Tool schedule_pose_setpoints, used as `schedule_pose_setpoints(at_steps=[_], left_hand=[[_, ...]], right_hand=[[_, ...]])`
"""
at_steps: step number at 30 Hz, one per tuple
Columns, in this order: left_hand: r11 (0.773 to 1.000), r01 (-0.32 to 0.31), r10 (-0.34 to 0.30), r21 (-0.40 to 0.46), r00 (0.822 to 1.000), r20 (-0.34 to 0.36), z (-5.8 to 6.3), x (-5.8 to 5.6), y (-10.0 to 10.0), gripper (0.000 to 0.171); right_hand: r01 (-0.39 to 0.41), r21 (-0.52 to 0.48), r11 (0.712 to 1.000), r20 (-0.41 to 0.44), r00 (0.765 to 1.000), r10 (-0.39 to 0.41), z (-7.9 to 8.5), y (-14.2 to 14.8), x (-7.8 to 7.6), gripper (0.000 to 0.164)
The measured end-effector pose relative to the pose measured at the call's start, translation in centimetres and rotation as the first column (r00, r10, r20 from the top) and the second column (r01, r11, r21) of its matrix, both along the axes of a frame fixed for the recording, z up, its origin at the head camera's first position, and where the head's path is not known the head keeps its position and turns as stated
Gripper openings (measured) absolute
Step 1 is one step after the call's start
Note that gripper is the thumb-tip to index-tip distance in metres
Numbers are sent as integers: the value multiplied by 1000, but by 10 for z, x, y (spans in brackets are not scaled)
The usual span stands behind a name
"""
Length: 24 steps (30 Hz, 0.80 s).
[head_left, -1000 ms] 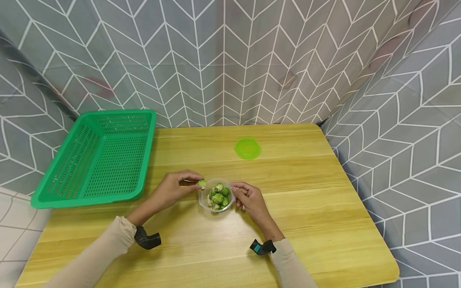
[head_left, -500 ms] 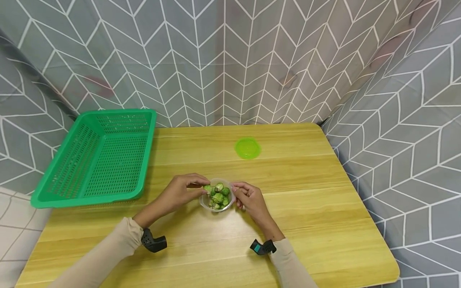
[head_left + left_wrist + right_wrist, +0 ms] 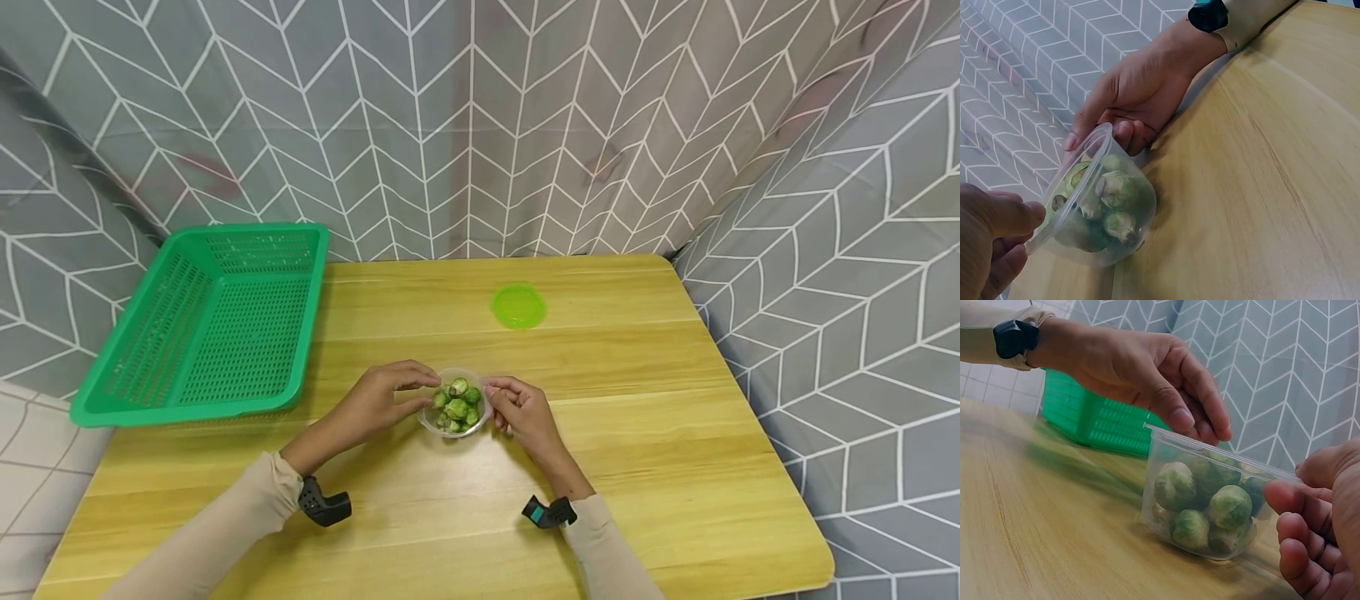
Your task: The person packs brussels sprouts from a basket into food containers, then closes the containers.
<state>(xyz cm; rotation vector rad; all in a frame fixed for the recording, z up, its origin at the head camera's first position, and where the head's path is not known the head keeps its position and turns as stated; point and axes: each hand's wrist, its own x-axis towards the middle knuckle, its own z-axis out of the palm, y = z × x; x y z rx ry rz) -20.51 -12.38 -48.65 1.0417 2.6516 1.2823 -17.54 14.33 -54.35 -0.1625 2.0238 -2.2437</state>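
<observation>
A clear plastic container stands on the wooden table with several Brussels sprouts inside. At its left rim is my left hand. In the right wrist view its thumb and fingers hang just over the rim, slightly parted, with no sprout between them. On the opposite side, my right hand pinches the rim between thumb and forefinger. The right hand's other fingers are curled beside the container wall.
A green perforated basket sits at the table's left. Behind the container lies a lime-green round lid on the table. A grey patterned curtain hangs along the back and right.
My left hand has carried a Brussels sprout rightward over the container rim and let it go among the others. The right hand stays at the rim.
</observation>
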Motion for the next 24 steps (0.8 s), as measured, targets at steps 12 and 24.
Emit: schedule_pose_setpoints(at_steps=[12, 24], left_hand=[[1000, 5, -6, -19, 999, -49, 3, 1, 1, 23], [1000, -20, 20, 1, 999, -33, 1, 3, 2, 21]], right_hand=[[-4, 9, 1000, -18, 1000, 4, 1, 0, 0, 28], [-7, 14, 1000, -10, 1000, 7, 0, 1, 0, 31]])
